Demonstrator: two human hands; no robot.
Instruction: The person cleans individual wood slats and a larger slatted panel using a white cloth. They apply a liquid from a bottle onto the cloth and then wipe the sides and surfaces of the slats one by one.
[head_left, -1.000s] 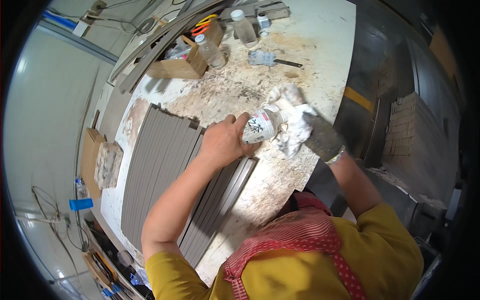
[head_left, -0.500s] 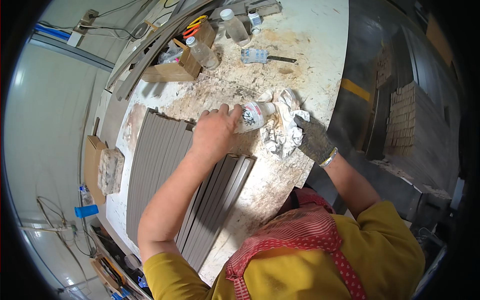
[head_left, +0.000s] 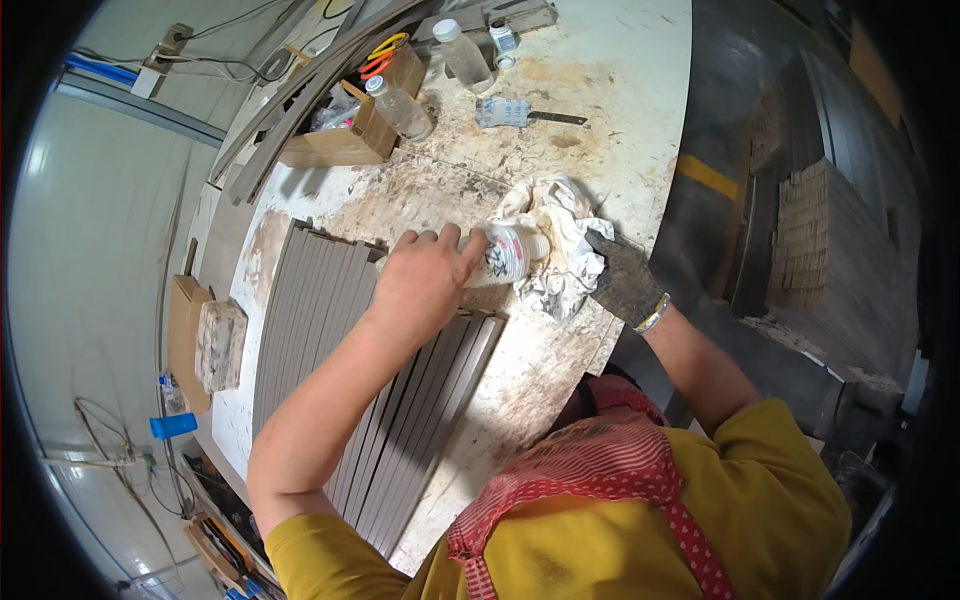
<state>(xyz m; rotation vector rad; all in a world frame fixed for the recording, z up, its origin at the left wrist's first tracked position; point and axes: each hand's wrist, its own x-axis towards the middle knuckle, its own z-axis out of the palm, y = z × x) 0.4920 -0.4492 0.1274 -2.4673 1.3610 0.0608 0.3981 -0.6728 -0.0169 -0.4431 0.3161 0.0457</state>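
My bare left hand is wrapped round a clear plastic bottle with a printed label. The bottle lies tilted on its side, its mouth pointing right against a crumpled white rag. A yellowish damp patch shows on the cloth by the bottle's mouth. My right hand, in a dark, worn glove, grips the right edge of the rag, its fingertips partly hidden in the folds. Beneath my left forearm lie stacked grey strips side by side on the stained white table.
Two clear bottles and a small white container stand at the back. A scraper-like tool with a blue-and-white wrapped handle lies nearby. An open cardboard box sits back left. Stacked boards stand beyond the table's right edge.
The bottle's mouth has come down closer to the rag, and the bottle has turned a little. The damp patch on the cloth shows more. My left elbow has swung outward to the left.
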